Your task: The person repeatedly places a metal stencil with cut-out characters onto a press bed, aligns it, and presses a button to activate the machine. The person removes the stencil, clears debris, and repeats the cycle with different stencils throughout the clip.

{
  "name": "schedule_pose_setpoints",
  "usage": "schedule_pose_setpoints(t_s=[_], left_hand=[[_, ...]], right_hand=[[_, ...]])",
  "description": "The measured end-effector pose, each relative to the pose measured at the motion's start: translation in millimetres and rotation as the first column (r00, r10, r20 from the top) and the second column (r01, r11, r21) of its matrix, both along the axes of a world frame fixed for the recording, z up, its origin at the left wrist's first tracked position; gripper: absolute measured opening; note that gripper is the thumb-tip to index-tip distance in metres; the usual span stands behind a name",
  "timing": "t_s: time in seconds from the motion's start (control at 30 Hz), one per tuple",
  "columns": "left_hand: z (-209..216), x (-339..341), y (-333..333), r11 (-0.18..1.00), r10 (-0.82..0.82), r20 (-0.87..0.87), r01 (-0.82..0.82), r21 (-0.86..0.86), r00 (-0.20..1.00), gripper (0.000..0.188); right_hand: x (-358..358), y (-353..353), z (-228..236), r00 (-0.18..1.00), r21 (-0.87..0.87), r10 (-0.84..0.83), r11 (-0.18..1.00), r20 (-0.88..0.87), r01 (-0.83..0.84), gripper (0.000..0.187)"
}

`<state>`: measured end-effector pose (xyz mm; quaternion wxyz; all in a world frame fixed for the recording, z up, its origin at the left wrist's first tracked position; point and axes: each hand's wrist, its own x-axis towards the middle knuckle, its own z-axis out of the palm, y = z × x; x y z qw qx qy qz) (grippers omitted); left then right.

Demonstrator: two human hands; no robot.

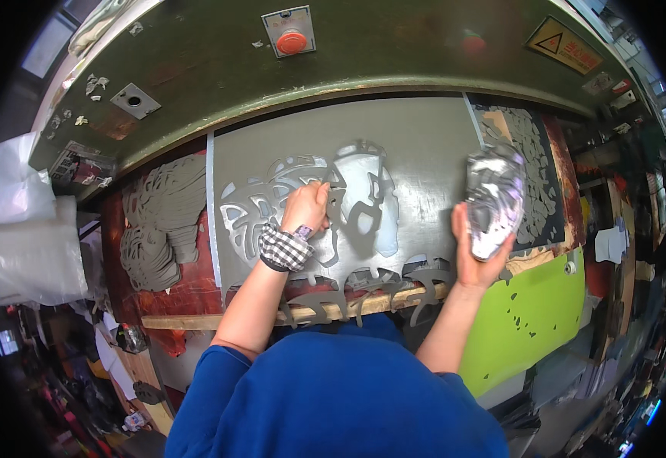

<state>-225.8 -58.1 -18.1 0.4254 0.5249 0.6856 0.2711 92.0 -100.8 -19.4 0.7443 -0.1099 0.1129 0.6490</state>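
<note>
My right hand grips a shiny metal cutting die, roughly shoe-shaped and a little blurred, held up over the right of the grey board. My left hand is over the middle of the board, its fingers closed on a thin grey cut piece; the fingertips are partly hidden. Left of and under that hand lies a grey sheet with cut-out openings. To its right, pale surface shows through more grey cut-outs. Strips of perforated grey scrap hang over the board's near edge.
A green machine body with a red button and a yellow warning sign spans the far side. Stacked grey cut pieces sit left; more pieces lie right. A lime-green sheet and a wooden edge are nearer.
</note>
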Motion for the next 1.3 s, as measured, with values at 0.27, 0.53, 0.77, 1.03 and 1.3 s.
schedule_pose_setpoints(t_s=[0.27,0.53,0.77,1.03,1.3], left_hand=[[7.7,2.6,-4.3,0.998,-0.063,0.027,0.063,0.008,0.998,0.034],[87.7,-21.7,-73.6,0.932,-0.191,0.221,0.106,0.348,0.956,0.014],[33.8,-62.6,-52.9,0.961,0.277,0.215,-0.277,-0.031,0.937,0.021],[3.9,-112.9,-112.9,0.873,0.441,-0.316,-0.319,0.370,0.840,0.030],[-56.9,-141.7,-127.5,0.750,0.625,-0.307,-0.443,0.491,0.717,0.017]], right_hand=[[91.9,-54.6,-8.5,0.896,-0.046,-0.386,0.921,-0.219,0.386,0.080],[29.2,-60.8,0.0,0.525,0.161,-0.237,0.969,0.818,0.187,0.072],[-32.9,6.8,9.0,-0.402,0.057,-0.068,0.998,0.913,-0.040,0.068],[-56.8,46.8,-4.5,-0.845,0.097,-0.145,0.989,0.514,-0.111,0.094],[-72.6,126.6,-1.5,-0.774,-0.028,-0.137,0.980,0.618,-0.196,0.105]])
